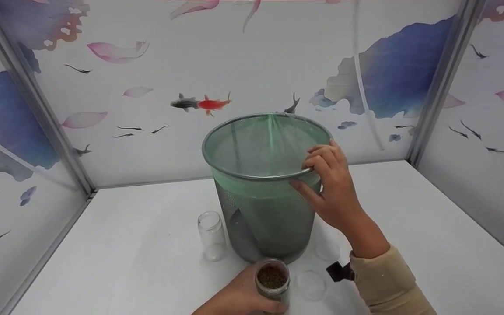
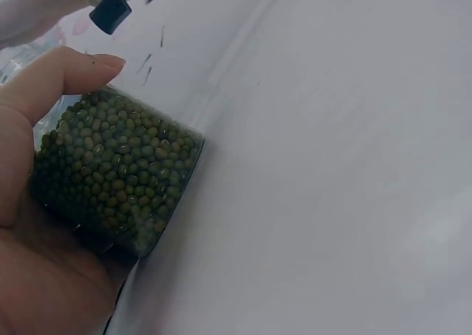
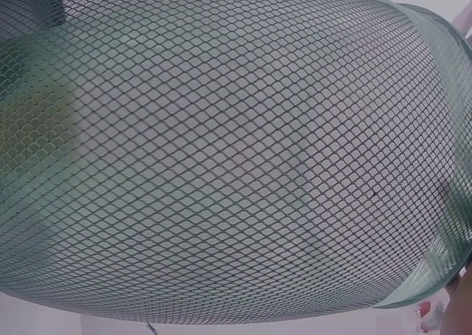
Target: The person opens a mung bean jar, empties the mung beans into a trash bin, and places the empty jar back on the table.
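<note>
My left hand (image 1: 245, 292) grips a clear open-topped jar (image 1: 273, 288), its thumb across the near side. Small green beans that look like mung beans (image 2: 118, 165) fill much of the jar in the left wrist view. In front of me stands a dark wire-mesh waste bin (image 1: 234, 227) with a pale green plastic bag (image 1: 260, 188) lining it and folded over the rim. My right hand (image 1: 335, 188) holds the bin's near-right rim, fingers over the edge and thumb outside. Mesh (image 3: 236, 143) fills most of the right wrist view.
An uncapped clear jar (image 1: 211, 238) stands left of the bin. Two clear round discs, probably lids, lie on the white table: one disc (image 1: 311, 285) right of the held jar, another disc (image 1: 327, 250) beside the bin. Patterned panels (image 1: 252, 57) enclose the table.
</note>
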The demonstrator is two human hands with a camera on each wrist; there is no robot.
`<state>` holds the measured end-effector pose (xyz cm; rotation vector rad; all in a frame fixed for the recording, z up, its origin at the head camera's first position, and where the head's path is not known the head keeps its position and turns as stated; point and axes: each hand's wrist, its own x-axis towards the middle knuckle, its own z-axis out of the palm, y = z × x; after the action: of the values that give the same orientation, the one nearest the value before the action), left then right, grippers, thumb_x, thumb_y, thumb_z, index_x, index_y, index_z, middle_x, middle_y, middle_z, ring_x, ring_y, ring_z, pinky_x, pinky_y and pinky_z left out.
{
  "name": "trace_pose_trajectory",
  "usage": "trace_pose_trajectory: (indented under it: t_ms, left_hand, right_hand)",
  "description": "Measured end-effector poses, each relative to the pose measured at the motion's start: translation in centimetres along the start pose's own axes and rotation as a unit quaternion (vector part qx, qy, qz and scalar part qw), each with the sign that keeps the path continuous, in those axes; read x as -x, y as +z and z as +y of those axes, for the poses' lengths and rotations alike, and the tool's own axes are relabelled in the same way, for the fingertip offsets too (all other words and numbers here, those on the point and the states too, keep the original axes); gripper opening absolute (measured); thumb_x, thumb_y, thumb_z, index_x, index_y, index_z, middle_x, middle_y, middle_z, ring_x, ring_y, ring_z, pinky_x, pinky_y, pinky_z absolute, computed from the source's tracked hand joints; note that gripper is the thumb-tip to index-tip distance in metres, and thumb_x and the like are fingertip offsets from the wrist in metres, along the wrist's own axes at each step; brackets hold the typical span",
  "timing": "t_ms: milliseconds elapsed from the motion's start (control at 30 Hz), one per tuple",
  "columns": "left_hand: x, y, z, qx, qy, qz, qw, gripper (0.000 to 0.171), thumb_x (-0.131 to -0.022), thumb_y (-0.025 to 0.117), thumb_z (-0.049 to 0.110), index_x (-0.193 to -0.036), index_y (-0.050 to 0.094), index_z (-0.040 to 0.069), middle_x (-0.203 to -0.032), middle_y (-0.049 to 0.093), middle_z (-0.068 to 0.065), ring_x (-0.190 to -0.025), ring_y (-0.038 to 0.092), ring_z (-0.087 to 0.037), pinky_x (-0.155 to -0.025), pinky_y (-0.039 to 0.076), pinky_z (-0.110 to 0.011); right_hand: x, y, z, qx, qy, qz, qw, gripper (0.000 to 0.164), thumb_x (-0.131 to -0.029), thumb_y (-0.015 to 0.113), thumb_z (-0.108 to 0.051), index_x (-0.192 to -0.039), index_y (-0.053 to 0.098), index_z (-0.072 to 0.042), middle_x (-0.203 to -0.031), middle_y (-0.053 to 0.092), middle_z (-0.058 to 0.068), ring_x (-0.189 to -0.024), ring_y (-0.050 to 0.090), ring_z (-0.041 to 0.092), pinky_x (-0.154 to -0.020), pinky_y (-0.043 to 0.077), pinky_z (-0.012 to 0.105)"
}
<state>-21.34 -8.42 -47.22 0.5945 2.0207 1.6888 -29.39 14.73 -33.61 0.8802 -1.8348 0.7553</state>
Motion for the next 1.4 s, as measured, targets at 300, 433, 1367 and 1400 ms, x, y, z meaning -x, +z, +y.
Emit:
trace_pose_trajectory:
  t_ms: [300, 433, 1367, 1400]
  left_hand:
    - [1.0, -0.6, 2.6, 0.003, 0.066, -0.057, 0.9961, 0.063, -0.071, 0.086, 0.016, -0.127, 0.059, 0.022, -0.121, 0.064, -0.002, -0.112, 0.059, -0.019, -0.098, 0.045, -0.031]
    - [1.6, -0.9, 4.8, -0.001, 0.072, -0.048, 0.9963, 0.057, -0.074, 0.084, 0.019, -0.126, 0.060, 0.020, -0.119, 0.065, -0.001, -0.111, 0.060, -0.020, -0.097, 0.045, -0.030]
    - [5.5, -8.1, 18.3, -0.077, 0.123, 0.415, 0.8982, 0.062, -0.078, 0.084, 0.016, -0.130, 0.052, 0.012, -0.124, 0.057, -0.005, -0.116, 0.051, -0.020, -0.097, 0.042, -0.047]
    - [5.3, -8.6, 18.5, -0.094, 0.130, 0.422, 0.8922, 0.061, -0.078, 0.084, 0.016, -0.129, 0.052, 0.011, -0.123, 0.058, -0.005, -0.116, 0.052, -0.020, -0.097, 0.043, -0.048]
  right_hand:
    - [-0.1, -0.1, 0.1, 0.003, 0.002, 0.000, 1.000, 0.033, -0.092, 0.068, -0.039, -0.098, 0.058, -0.008, -0.107, 0.057, 0.009, -0.118, 0.048, 0.030, -0.117, 0.015, 0.057]
    - [0.0, -0.1, 0.2, 0.004, 0.003, -0.001, 1.000, 0.033, -0.092, 0.068, -0.039, -0.099, 0.059, -0.008, -0.108, 0.057, 0.009, -0.118, 0.048, 0.030, -0.117, 0.014, 0.058]
    - [0.1, -0.1, 0.0, -0.002, 0.007, -0.006, 1.000, 0.034, -0.094, 0.065, -0.040, -0.100, 0.057, -0.008, -0.111, 0.055, 0.010, -0.119, 0.046, 0.031, -0.116, 0.013, 0.059]
    - [0.1, -0.1, 0.0, -0.003, 0.008, -0.005, 1.000, 0.034, -0.094, 0.065, -0.040, -0.100, 0.057, -0.008, -0.111, 0.055, 0.010, -0.119, 0.046, 0.031, -0.116, 0.013, 0.059]
